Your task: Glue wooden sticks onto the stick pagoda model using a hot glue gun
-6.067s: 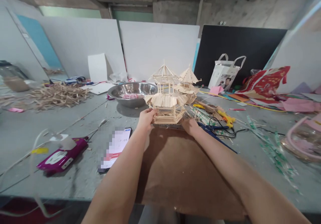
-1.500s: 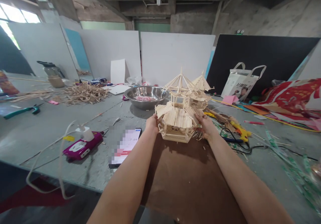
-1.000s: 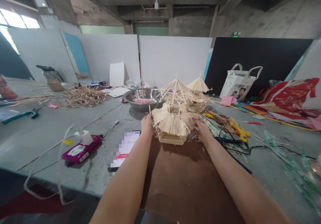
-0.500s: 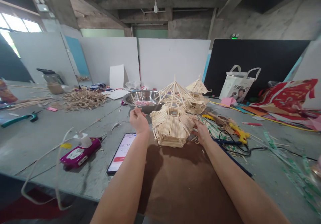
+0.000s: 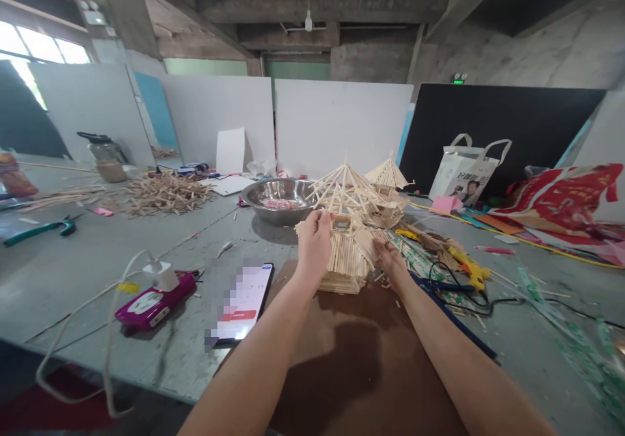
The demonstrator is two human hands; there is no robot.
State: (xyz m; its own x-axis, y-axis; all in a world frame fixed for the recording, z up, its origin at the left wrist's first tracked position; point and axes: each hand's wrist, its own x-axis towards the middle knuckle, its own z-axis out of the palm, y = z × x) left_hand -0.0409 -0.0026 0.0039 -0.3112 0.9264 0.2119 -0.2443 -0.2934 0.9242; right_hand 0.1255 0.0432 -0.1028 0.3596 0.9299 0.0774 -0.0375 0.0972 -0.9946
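Note:
A pavilion-shaped model of thin wooden sticks point(image 5: 347, 257) stands on a brown board point(image 5: 336, 358) in front of me. My left hand point(image 5: 315, 244) is over the left side of its roof, fingers pinched by the square opening at the top. The thin stick in that pinch is mostly hidden by the fingers. My right hand point(image 5: 389, 259) grips the right edge of the model's roof, fingertips partly out of sight. Just behind stands an open cone-shaped roof frame of sticks point(image 5: 344, 185), with another stick pavilion point(image 5: 389, 176) to its right.
A steel bowl point(image 5: 273, 213) sits behind my left hand. On the left lie a phone point(image 5: 249, 293), a purple power strip point(image 5: 159, 302), pliers point(image 5: 41, 233) and a pile of sticks point(image 5: 170, 192). A yellow glue gun point(image 5: 467, 265) with a black cable lies right.
My left hand has moved right, from beside the bowl with a thin stick in it, onto the model's roof. My right hand stays at the model's right edge. The view has shifted slightly.

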